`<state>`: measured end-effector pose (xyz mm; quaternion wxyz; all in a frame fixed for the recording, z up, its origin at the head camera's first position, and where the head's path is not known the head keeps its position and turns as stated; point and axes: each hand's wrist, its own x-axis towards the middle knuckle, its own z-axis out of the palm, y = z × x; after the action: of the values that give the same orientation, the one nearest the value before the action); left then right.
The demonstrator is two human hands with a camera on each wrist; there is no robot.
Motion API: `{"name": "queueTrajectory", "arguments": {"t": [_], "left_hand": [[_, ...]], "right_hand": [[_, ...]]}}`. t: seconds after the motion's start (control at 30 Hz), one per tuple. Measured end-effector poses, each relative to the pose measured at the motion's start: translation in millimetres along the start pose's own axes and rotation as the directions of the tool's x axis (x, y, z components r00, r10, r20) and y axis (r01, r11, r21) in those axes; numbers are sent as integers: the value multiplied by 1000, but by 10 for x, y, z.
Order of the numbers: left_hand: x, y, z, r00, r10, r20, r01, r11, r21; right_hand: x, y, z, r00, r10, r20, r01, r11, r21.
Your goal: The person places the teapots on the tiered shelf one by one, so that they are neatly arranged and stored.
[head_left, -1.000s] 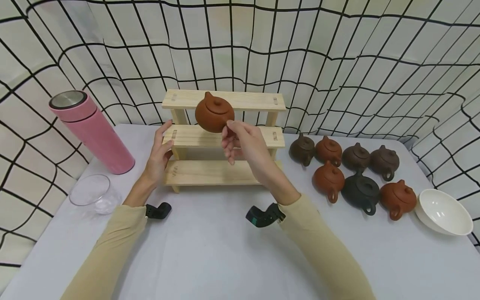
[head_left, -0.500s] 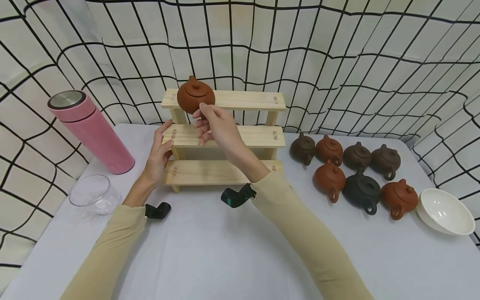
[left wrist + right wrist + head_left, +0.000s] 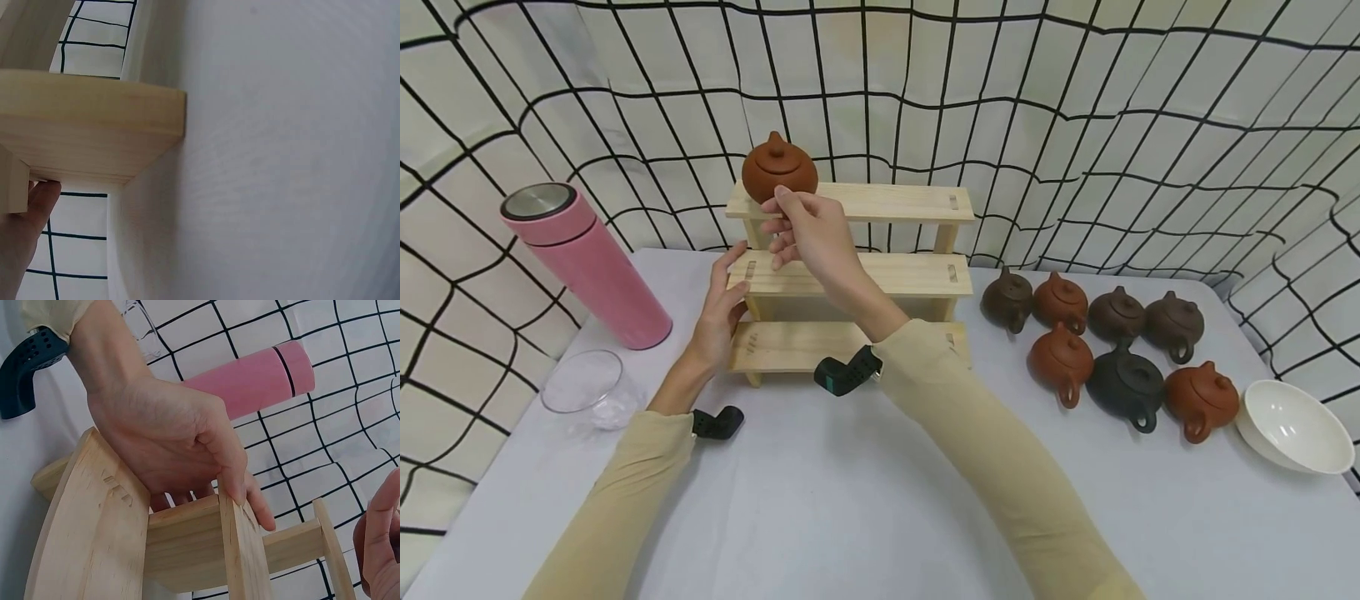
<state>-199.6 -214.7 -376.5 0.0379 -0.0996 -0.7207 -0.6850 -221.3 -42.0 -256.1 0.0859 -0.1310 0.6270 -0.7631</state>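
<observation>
A reddish-brown clay teapot (image 3: 779, 167) is at the left end of the top board of a three-tier wooden rack (image 3: 917, 275). My right hand (image 3: 826, 242) pinches its handle between thumb and forefinger, the other fingers loosely bent. Whether the pot's base touches the board is hard to tell. My left hand (image 3: 710, 325) grips the left end of the middle board, thumb in front and fingers behind; the right wrist view also has this left hand (image 3: 169, 437) around the board's end. At that view's right edge, my right hand's fingers (image 3: 380, 537) partly show; the dark thing beside them is mostly cut off.
Right of the rack stand several teapots, among them a dark grey one (image 3: 1124, 385) and a reddish one (image 3: 1060, 363), beside a white bowl (image 3: 1292, 427). To the left are a pink thermos (image 3: 591, 267) and a clear glass (image 3: 583, 387). Black netting (image 3: 865, 100) hangs behind the table.
My right hand has carried the teapot left and upward, from in front of the rack's middle to the top board's left end. The left hand stays on the middle board.
</observation>
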Motion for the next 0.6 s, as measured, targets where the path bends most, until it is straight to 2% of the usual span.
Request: {"name": "queueTrajectory", "arguments": {"t": [0.27, 0.6], "left_hand": [[-10, -4, 1, 1000, -17, 3, 17, 999, 34], [-6, -7, -11, 1000, 0, 4, 0, 998, 57]], "right_hand": [[80, 12, 41, 998, 57, -26, -57, 998, -11], [146, -18, 92, 996, 82, -35, -84, 994, -76]]}}
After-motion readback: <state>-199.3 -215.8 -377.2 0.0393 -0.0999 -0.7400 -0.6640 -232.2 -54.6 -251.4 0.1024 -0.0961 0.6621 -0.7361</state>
